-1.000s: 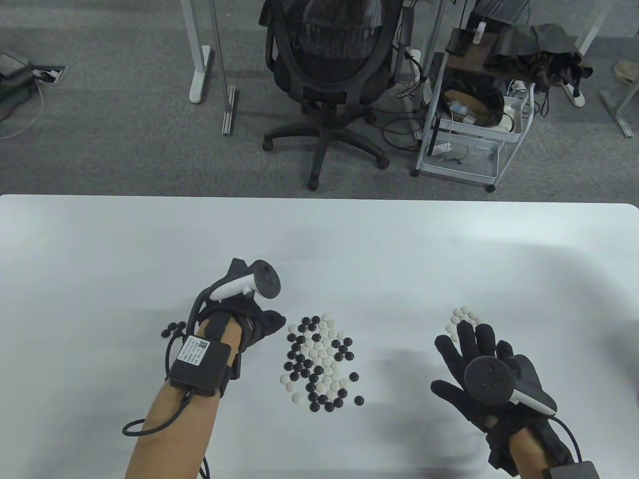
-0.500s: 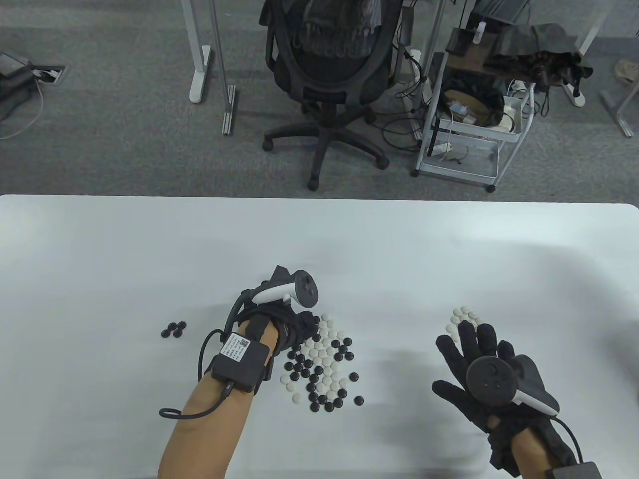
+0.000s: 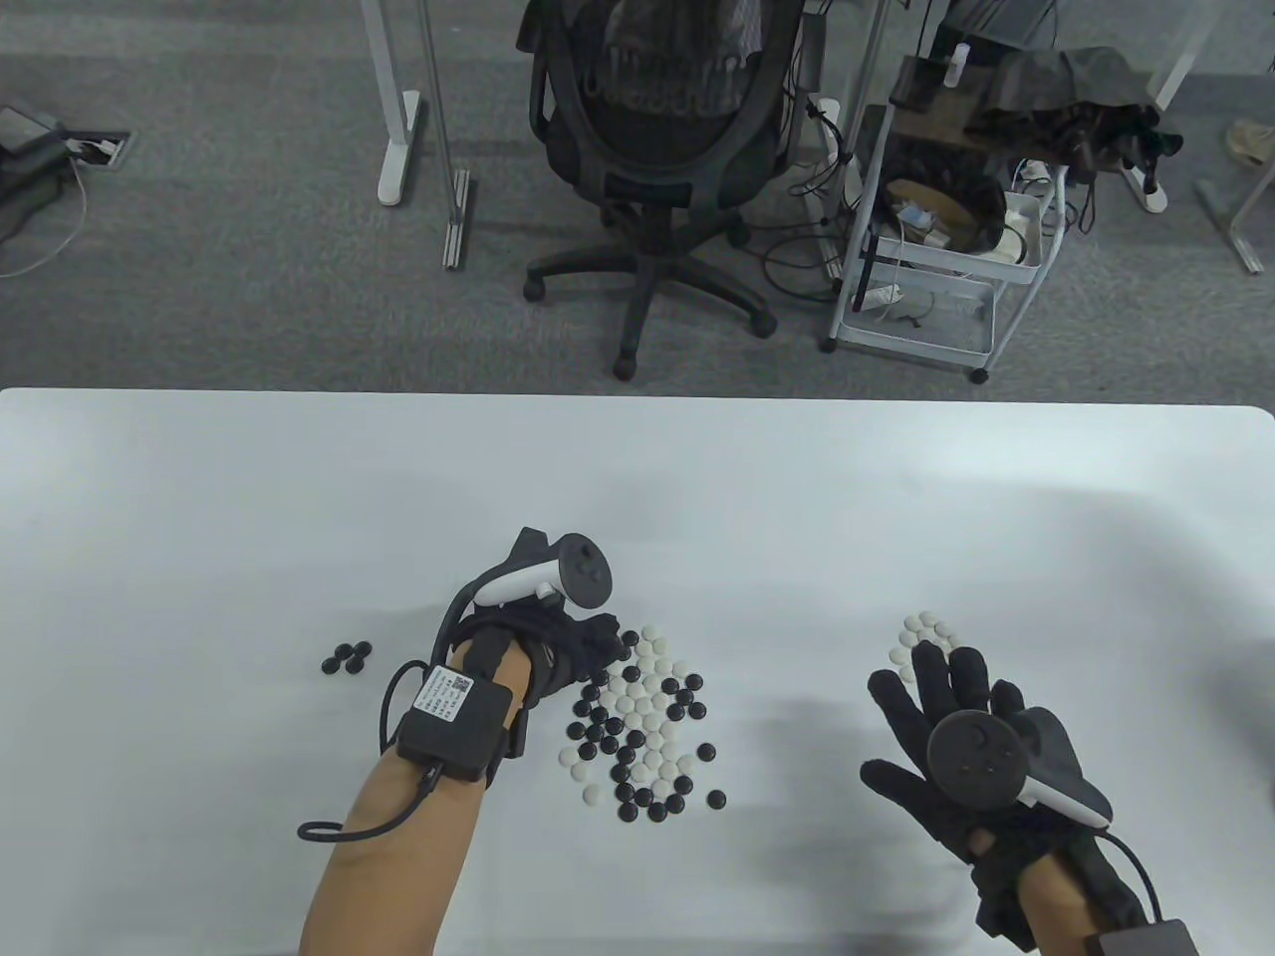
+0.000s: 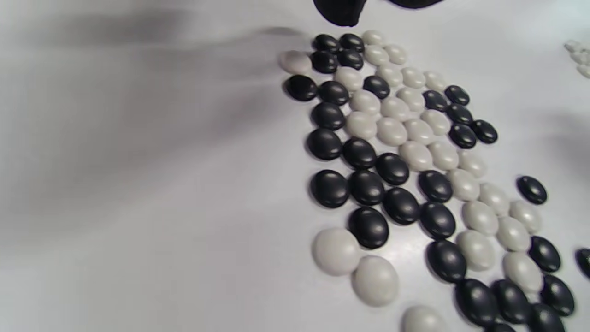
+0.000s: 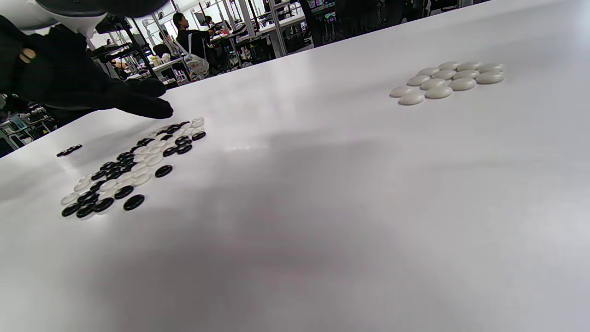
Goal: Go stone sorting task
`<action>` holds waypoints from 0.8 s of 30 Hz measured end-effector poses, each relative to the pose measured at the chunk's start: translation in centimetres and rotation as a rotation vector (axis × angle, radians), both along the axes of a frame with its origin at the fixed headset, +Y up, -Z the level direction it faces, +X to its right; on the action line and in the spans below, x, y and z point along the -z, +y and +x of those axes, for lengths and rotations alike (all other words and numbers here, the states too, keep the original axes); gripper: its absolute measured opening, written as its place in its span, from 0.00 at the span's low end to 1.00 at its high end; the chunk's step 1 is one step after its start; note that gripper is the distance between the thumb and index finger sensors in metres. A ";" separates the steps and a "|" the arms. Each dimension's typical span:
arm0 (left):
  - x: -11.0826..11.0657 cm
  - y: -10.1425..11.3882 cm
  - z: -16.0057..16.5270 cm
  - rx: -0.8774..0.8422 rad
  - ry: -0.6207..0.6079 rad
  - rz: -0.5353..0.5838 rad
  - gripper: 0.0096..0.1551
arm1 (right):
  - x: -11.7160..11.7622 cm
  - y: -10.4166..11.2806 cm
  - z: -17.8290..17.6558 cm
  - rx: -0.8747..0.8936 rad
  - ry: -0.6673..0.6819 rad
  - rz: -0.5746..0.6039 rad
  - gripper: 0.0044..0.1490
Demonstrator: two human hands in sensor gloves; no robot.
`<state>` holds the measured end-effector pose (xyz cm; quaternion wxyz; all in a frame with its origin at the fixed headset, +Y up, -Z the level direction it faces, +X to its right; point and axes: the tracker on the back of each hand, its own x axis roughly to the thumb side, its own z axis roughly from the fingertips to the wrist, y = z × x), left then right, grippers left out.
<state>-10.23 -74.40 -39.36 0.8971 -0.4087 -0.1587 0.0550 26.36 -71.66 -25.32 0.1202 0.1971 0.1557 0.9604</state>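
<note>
Although most stones remain mixed, you have four black stones (image 3: 346,656) at nine o'clock and a white cluster (image 3: 924,635) at three. Your left hand (image 3: 573,647) reaches the smooth, lens-shaped mixed pile (image 3: 642,722); its pinch apparently cannot be told. Your right hand (image 3: 956,737) lies spread, empty

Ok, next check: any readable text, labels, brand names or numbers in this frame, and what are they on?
No text here can be read.
White label on the black box strapped to the left forearm: a printed code square and lines of print, too small to read.
Go stones, trackers and table: no markings visible.
</note>
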 end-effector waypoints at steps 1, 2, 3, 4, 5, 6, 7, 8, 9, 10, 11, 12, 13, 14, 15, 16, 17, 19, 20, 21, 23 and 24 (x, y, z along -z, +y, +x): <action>0.0 0.0 0.3 0.021 -0.011 0.009 0.37 | 0.0 0.0 0.0 0.000 0.000 0.001 0.52; -0.1 -0.1 0.7 0.046 -0.025 0.016 0.37 | 0.0 0.0 0.0 0.001 -0.001 0.002 0.52; 0.0 -0.3 0.9 0.063 -0.024 0.013 0.37 | 0.0 0.1 0.1 0.003 -0.003 0.004 0.52; 0.0 -0.4 0.9 0.075 -0.021 0.010 0.37 | 0.0 0.1 0.1 0.004 -0.003 0.004 0.52; 0.1 -0.5 0.8 0.099 -0.012 0.014 0.37 | 0.0 0.1 0.1 0.005 -0.004 0.005 0.52; 0.2 -0.6 0.7 0.119 -0.006 0.019 0.37 | 0.0 0.1 0.1 0.006 -0.005 0.005 0.52; 0.4 -0.6 0.2 0.121 0.018 0.023 0.37 | 0.0 0.1 0.1 0.007 -0.005 0.007 0.52; 0.6 -0.6 -0.2 0.120 0.036 0.021 0.37 | 0.0 0.2 0.1 0.008 -0.005 0.008 0.52; 0.7 -0.5 -0.8 0.125 0.061 0.018 0.37 | 0.0 0.2 0.1 0.010 -0.005 0.009 0.52; 0.9 -0.4 -1.6 0.146 0.095 0.023 0.37 | -0.1 0.2 0.1 0.012 -0.005 0.010 0.52; 1.1 -0.3 -2.6 0.180 0.131 0.025 0.37 | -0.1 0.2 0.2 0.014 -0.004 0.010 0.52; 1.2 -0.1 -3.4 0.194 0.161 0.022 0.37 | -0.1 0.2 0.2 0.014 -0.004 0.010 0.52; 1.3 0.1 -4.7 0.207 0.205 0.015 0.37 | 0.0 0.2 0.2 0.015 -0.004 0.010 0.52; 1.2 0.2 -5.4 0.211 0.230 0.012 0.37 | -0.1 0.2 0.2 0.016 -0.004 0.010 0.52; 1.1 0.3 -6.7 0.229 0.267 0.001 0.37 | -0.1 0.3 0.2 0.017 -0.004 0.011 0.52; 0.9 0.5 -8.0 0.245 0.303 -0.002 0.38 | -0.1 0.3 0.3 0.019 -0.004 0.011 0.52; 0.8 0.6 -8.8 0.257 0.324 -0.007 0.38 | -0.1 0.3 0.3 0.019 -0.004 0.010 0.52; 0.3 0.7 -10.8 0.280 0.366 -0.016 0.38 | 0.0 0.2 0.3 0.018 -0.003 0.009 0.52; 0.0 0.8 -11.6 0.285 0.389 -0.021 0.38 | 0.0 0.2 0.2 0.016 -0.003 0.007 0.52; -0.3 0.8 -12.3 0.286 0.403 -0.025 0.38 | 0.0 0.2 0.2 0.014 -0.002 0.005 0.52; -0.8 0.8 -13.6 0.291 0.430 -0.028 0.38 | 0.0 0.2 0.2 0.011 -0.001 0.003 0.52; -1.1 0.8 -14.2 0.296 0.440 -0.032 0.38 | 0.0 0.1 0.2 0.009 -0.001 0.002 0.52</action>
